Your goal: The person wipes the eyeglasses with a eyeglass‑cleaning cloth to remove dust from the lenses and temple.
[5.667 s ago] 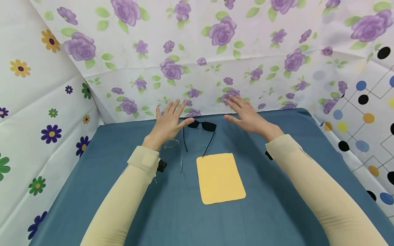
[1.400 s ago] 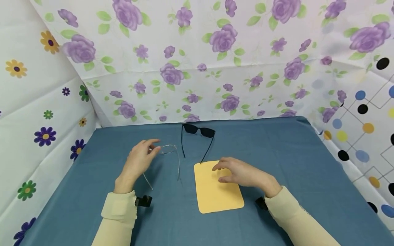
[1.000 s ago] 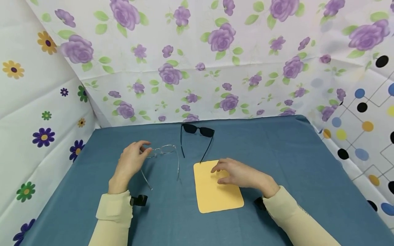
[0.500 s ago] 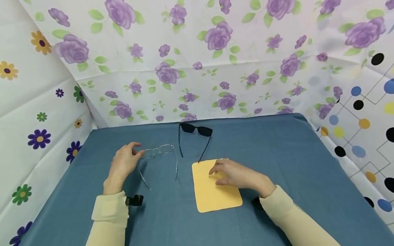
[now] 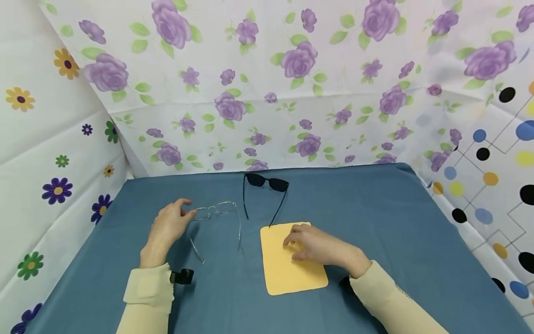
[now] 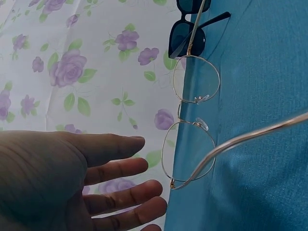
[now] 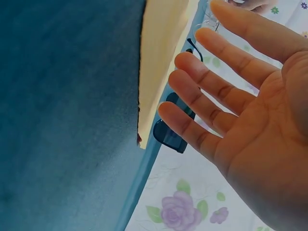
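Note:
A pair of clear-lensed eyeglasses (image 5: pixel 225 208) with a thin metal frame lies unfolded on the blue cloth, lenses toward the back. Just left of its lenses is my left hand (image 5: pixel 168 226); in the left wrist view the fingers (image 6: pixel 127 197) are loosely extended, apart from the eyeglasses (image 6: pixel 179 110). My right hand (image 5: pixel 323 249) hovers over a yellow cloth (image 5: pixel 277 273), fingers slightly bent and holding nothing. The right wrist view shows its palm and spread fingers above the yellow cloth (image 7: pixel 159 62). Dark sunglasses (image 5: pixel 256 180) lie open behind, one temple tip reaching the yellow cloth's edge.
Blue cloth (image 5: pixel 354 199) covers the table. A floral sheet (image 5: pixel 271 130) hangs along the back edge, with a daisy-print sheet (image 5: pixel 37 153) at left and a dotted sheet (image 5: pixel 492 204) at right. A small black camera (image 5: pixel 182 277) sits at the left wrist.
Both hands came down from above the table's back edge. The left hand then drew left, off the eyeglasses, uncovering their left lens. The right hand stayed over the yellow cloth; the view shifted slightly.

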### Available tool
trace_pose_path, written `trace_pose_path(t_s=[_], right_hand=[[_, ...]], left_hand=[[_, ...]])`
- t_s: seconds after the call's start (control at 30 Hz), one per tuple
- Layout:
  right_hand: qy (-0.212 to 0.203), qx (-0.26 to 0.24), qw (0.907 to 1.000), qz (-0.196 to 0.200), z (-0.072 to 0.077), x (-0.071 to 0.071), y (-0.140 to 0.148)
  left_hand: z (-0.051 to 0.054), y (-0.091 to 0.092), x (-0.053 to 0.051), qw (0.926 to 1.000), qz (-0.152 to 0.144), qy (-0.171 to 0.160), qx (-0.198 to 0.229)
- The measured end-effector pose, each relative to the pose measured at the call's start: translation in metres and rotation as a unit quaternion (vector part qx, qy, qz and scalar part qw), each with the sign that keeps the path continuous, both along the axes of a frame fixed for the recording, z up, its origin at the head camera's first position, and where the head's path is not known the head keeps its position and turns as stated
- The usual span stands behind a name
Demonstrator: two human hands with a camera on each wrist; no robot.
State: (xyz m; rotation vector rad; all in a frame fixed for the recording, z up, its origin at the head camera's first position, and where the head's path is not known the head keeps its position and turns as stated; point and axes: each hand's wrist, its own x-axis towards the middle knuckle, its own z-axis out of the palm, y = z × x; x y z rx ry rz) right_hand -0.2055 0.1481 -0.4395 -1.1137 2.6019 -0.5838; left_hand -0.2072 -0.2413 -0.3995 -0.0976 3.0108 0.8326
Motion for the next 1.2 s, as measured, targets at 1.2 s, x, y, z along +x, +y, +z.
trace_pose_path(t_s=[1.2], right_hand=[[0.08, 0.028, 0.9963, -0.013, -0.0043, 0.0086, -0.0064]], left_hand=[[-0.0089, -0.0021, -0.003, 0.9946, 0.044, -0.09, -0.027]])
